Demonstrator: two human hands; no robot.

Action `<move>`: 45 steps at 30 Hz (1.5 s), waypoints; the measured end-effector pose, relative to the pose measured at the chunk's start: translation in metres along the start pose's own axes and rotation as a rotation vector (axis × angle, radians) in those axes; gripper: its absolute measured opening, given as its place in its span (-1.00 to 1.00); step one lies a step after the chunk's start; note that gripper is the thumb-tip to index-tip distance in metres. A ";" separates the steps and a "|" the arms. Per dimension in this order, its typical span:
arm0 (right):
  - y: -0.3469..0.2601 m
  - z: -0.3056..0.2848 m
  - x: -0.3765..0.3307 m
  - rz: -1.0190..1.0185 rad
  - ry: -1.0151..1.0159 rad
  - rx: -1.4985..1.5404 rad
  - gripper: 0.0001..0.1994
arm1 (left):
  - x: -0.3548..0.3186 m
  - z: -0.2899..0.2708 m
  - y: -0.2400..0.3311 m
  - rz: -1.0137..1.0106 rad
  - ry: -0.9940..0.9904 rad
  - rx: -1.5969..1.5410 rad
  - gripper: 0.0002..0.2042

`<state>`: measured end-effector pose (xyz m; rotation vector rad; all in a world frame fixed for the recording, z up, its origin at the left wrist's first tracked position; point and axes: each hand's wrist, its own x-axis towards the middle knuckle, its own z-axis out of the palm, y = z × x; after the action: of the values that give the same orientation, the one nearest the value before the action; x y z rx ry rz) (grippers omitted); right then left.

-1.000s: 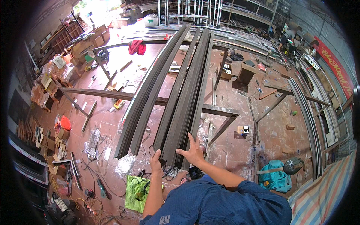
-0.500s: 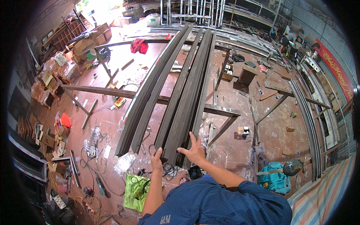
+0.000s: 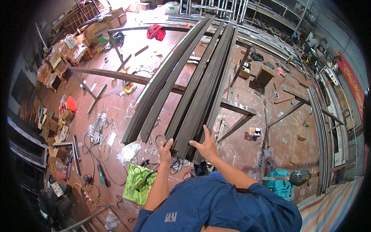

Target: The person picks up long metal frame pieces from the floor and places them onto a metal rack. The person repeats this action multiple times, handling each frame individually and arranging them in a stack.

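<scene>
- Head view: left hand (image 3: pixel 165 149) rests open against the near end of the steel bars (image 3: pixel 201 92).
- Right hand (image 3: pixel 206 146) lies flat, fingers spread, on the same ends.
- Bars lie across trestles (image 3: pixel 235 108) above the floor (image 3: pixel 116 116).

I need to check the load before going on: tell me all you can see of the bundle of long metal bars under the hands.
The bundle of long metal bars is dark, rusty-looking steel, several narrow lengths lying side by side. It rests across a steel trestle beam and runs away toward the far racks. The left hand and right hand press on its near ends.
</scene>
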<state>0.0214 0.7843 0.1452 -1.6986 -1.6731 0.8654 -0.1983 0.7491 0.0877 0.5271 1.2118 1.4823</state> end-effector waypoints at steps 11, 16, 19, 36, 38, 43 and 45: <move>0.003 0.000 0.002 0.040 -0.042 -0.112 0.19 | 0.000 0.004 0.002 -0.044 0.033 -0.032 -0.53; 0.002 0.000 0.002 0.040 -0.039 -0.054 0.18 | 0.000 0.002 0.002 -0.059 0.027 -0.049 -0.54; 0.000 -0.001 0.001 0.041 -0.032 -0.047 0.18 | 0.001 0.002 0.003 -0.067 0.008 -0.079 -0.56; 0.008 0.007 0.004 -0.055 0.025 -0.089 0.13 | -0.032 -0.022 -0.057 -0.362 0.090 -0.617 -0.52; 0.013 0.008 0.004 -0.055 0.047 -0.052 0.13 | -0.051 -0.006 -0.047 -0.336 0.073 -0.537 -0.64; 0.005 0.007 0.004 -0.013 -0.016 0.012 0.12 | -0.053 -0.012 -0.068 -0.297 0.036 -0.509 -0.65; 0.008 0.008 0.006 -0.030 -0.007 -0.004 0.12 | -0.057 -0.011 -0.073 -0.264 0.010 -0.511 -0.65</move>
<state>0.0199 0.7895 0.1343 -1.6707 -1.7013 0.8558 -0.1574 0.6842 0.0349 0.0134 0.8246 1.4899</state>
